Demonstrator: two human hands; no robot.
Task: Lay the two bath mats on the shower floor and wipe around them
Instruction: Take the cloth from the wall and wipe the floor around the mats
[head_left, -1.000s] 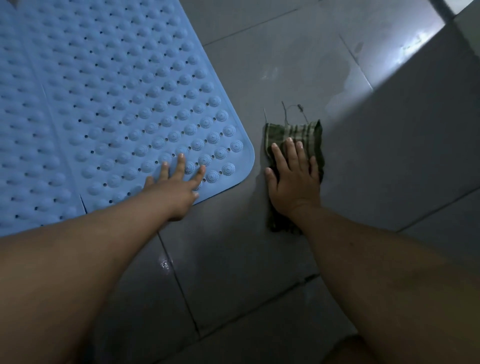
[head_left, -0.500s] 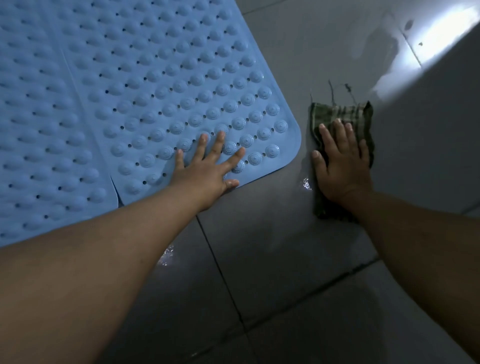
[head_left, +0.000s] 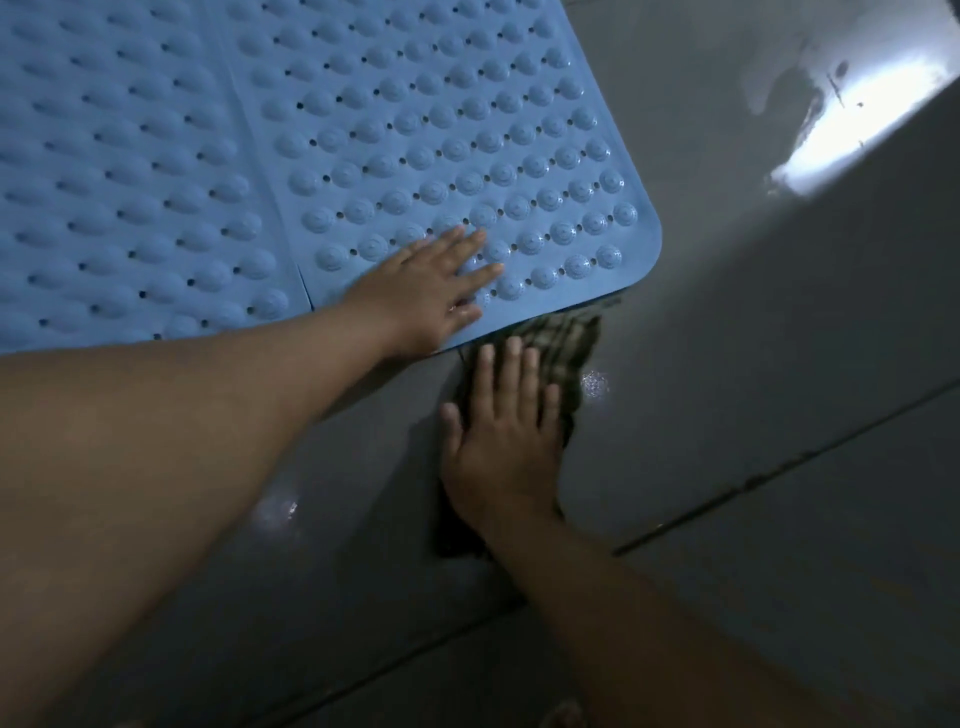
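Pressing flat, left hand (head_left: 426, 291) on right mat (head_left: 441, 130), right hand (head_left: 506, 441) fingers straight, hiding most of checked cloth (head_left: 563, 345)

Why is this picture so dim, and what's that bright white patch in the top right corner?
Head view: dim overall, and the bright patch is light glaring off the wet floor; smaller glints sparkle beside the checked cloth; the blue mats bulge from the wide lens, and the near forearms look soft.

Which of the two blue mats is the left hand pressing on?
The right-hand blue mat, the one with round ringed bumps and the rounded corner by the checked cloth. The left hand lies flat on it; the other mat lies beyond the seam, untouched.
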